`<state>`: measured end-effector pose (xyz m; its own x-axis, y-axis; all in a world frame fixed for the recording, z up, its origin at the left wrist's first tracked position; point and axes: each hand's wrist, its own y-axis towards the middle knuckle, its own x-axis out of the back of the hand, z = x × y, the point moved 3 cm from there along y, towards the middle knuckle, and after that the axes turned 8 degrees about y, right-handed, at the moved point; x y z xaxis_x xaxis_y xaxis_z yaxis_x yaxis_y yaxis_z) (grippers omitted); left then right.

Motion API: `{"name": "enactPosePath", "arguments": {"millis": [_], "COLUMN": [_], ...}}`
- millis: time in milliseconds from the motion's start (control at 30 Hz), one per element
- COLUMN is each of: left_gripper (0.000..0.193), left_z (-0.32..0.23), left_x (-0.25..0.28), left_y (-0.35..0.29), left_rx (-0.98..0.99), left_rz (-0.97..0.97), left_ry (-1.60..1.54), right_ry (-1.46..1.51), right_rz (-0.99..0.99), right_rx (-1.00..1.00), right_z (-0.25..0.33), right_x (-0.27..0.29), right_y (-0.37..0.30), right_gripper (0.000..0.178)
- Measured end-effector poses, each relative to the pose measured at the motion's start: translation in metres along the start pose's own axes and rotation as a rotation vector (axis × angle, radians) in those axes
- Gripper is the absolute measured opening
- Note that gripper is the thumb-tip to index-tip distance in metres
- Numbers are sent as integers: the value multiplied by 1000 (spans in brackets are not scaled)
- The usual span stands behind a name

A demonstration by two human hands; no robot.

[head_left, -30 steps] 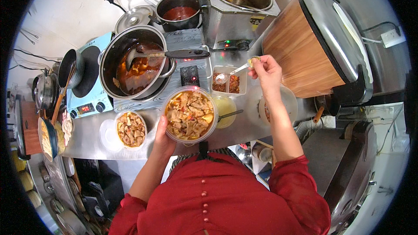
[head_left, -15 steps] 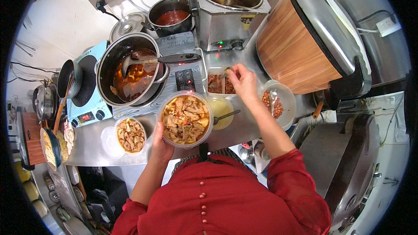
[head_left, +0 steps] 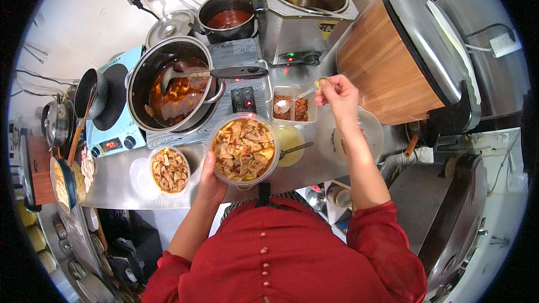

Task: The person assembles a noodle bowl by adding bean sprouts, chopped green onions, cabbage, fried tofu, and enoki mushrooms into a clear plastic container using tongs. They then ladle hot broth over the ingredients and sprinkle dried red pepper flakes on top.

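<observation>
My left hand (head_left: 211, 180) is wrapped round the side of a clear round plastic tub (head_left: 247, 183), held level in front of me. Sliced meat in reddish broth fills the tub. Between the fingertips of my right hand (head_left: 340, 99) is the end of a spoon (head_left: 282, 105), whose bowl is over the left part of a small divided box (head_left: 312, 115). Chopped reddish-brown condiments lie in that box. Under my right wrist stands a white bowl (head_left: 375, 133), its contents mostly covered. A yellowish dish (head_left: 292, 158) with a dark-handled spoon sits right of the tub.
To the left, a second meat-filled tub (head_left: 170, 171) stands beside a clear lid (head_left: 144, 178). A large pot (head_left: 133, 106) of red broth holds a ladle (head_left: 236, 73). Behind are a smaller pot (head_left: 224, 36) and a steel cooker (head_left: 303, 31). A wood-patterned bin-shaped cooker (head_left: 387, 62) rises at right.
My right hand has moved right and slightly away from the box, and the spoon now slants over the box's left part. The tub stays in my left hand.
</observation>
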<state>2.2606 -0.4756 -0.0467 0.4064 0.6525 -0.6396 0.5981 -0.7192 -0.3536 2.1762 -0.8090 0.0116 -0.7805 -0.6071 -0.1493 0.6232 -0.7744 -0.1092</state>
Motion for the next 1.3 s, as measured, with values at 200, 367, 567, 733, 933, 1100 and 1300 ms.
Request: {"name": "enactPosePath", "arguments": {"millis": [200, 367, 567, 733, 933, 1100, 1300], "left_gripper": [65, 64, 67, 68, 69, 65, 67], "left_z": [8, 10, 7, 5, 9, 8, -3], "left_x": [-2, -7, -8, -7, -3, 5, 11], "left_y": [10, 16, 16, 15, 15, 5, -11], "left_rx": [20, 17, 19, 5, -3, -39, -70], "left_rz": [-84, -43, -42, -36, -29, 10, -66], "left_ry": [59, 48, 69, 67, 46, -59, 72], "right_ry": [57, -57, -463, -504, -483, -597, -841], "right_rz": [97, 199, 440, 509, 186, 131, 388], "right_rx": [63, 206, 784, 879, 741, 681, 827], "right_z": [41, 48, 71, 77, 65, 16, -23], "right_x": [-36, -56, -66, -69, -43, -33, -27], "right_y": [-47, -84, -116, -126, -107, -67, -65], "right_gripper": [11, 6, 16, 17, 13, 9, 36]}}
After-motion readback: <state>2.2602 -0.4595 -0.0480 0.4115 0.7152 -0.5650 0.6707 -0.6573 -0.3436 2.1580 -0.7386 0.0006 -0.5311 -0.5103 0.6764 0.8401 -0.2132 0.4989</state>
